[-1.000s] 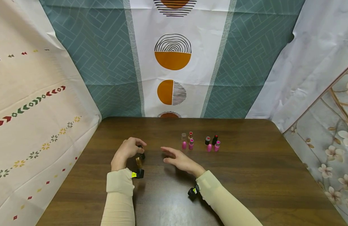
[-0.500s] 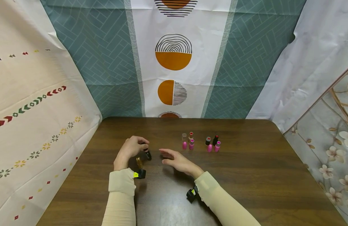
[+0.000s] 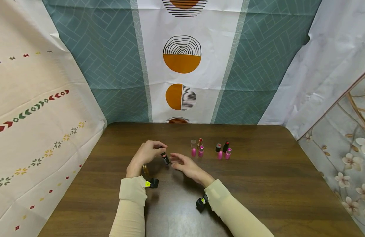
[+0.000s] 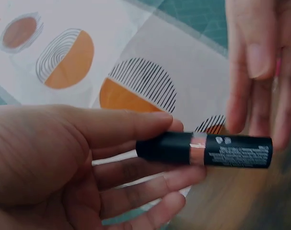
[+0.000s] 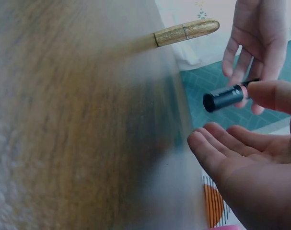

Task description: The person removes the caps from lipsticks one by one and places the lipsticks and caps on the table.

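My left hand (image 3: 148, 153) pinches a closed black lipstick (image 4: 236, 149) between thumb and fingers, by one end. A pinkish band circles the tube, and small pale print covers its free half. In the head view the lipstick slants down to the right, held above the table. Beside that free end is my right hand (image 3: 186, 166), its fingers loosely extended and nothing held in them. In the right wrist view my right thumb overlaps the lipstick (image 5: 224, 99); whether they touch I cannot tell. A gold lipstick tube (image 5: 186, 32) stands on the table by my left wrist.
Toward the back of the brown table (image 3: 259, 177) stand two groups of lipsticks with caps off. One group includes a clear cap (image 3: 193, 143) and a magenta lipstick (image 3: 201, 151); the other has a black lipstick (image 3: 226, 147). Patterned cloths (image 3: 117, 65) hang behind.
My left hand has carried the black lipstick to the right, from near the gold tube toward my right hand. The right hand has barely shifted.
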### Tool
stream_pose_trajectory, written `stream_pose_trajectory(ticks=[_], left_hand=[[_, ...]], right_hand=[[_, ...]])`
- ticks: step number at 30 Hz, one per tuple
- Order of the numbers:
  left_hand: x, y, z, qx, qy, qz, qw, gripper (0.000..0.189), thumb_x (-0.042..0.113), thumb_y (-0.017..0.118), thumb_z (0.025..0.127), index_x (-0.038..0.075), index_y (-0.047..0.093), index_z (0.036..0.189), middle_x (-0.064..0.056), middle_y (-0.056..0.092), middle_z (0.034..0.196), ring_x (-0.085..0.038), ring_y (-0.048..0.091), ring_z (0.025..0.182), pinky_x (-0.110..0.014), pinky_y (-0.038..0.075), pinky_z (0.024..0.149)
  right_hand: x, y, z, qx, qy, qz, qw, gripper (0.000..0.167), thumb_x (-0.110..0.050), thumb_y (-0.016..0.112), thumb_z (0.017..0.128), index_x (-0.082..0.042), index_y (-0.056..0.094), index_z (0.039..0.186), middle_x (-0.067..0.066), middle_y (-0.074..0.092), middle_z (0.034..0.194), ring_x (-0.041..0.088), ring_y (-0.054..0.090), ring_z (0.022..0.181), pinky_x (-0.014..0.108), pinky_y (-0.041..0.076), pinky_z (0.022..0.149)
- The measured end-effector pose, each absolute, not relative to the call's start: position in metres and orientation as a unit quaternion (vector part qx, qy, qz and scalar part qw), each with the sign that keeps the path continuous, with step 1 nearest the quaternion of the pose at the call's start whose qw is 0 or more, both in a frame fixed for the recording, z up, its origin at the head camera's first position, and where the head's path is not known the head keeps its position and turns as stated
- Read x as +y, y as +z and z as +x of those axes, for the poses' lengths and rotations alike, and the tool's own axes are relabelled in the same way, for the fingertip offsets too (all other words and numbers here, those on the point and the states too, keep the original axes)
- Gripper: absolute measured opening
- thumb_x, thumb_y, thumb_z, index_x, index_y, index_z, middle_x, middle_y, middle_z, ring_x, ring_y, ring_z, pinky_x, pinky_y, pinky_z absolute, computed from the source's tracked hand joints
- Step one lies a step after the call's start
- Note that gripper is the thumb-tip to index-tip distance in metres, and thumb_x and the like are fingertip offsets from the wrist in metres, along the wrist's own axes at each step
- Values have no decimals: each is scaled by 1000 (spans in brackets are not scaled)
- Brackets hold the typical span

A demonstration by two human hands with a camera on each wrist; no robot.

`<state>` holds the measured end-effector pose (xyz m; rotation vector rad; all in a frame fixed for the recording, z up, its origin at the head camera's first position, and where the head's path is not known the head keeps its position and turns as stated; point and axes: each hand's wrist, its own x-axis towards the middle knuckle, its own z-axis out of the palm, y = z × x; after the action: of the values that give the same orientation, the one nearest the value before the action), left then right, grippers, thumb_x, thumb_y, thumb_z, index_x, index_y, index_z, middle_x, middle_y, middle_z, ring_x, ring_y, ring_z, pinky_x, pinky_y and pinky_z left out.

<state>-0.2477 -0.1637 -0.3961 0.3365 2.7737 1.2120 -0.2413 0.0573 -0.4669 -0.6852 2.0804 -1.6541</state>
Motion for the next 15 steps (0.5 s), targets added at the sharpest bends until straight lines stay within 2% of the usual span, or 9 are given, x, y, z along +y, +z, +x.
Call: stream_pose_trajectory(ticks=[5, 8, 12, 15], left_hand=[[-149, -398, -249, 899, 410, 143, 49, 21, 19, 68, 103, 9, 77, 119, -5, 76, 112, -28, 68, 111, -53, 53, 99], [-142, -399, -250, 897, 414, 149, 46, 19, 19, 68, 102, 11, 78, 117, -4, 76, 113, -27, 68, 112, -51, 53, 99], [-136, -401, -252, 898, 412, 150, 39, 19, 19, 68, 103, 10, 78, 117, -4, 76, 113, -27, 68, 112, -50, 53, 98], [-132, -403, -253, 898, 412, 152, 30, 19, 19, 68, 103, 11, 78, 117, -4, 76, 113, -27, 67, 111, -50, 53, 98]], right_hand=[[59, -465, -241, 749, -601, -206, 188, 51, -13, 56, 108, 4, 44, 154, 22, 50, 154, 38, 51, 139, 52, 43, 113], [60, -466, -242, 726, -629, -196, 198, 49, -8, 55, 107, 9, 45, 151, 27, 51, 151, 41, 54, 135, 48, 46, 111], [63, -466, -244, 692, -661, -201, 210, 43, -2, 51, 107, 14, 47, 147, 33, 59, 139, 42, 62, 125, 42, 53, 104], [65, -467, -245, 686, -667, -205, 207, 39, -4, 52, 108, 15, 52, 143, 32, 67, 126, 37, 69, 115, 41, 57, 98]])
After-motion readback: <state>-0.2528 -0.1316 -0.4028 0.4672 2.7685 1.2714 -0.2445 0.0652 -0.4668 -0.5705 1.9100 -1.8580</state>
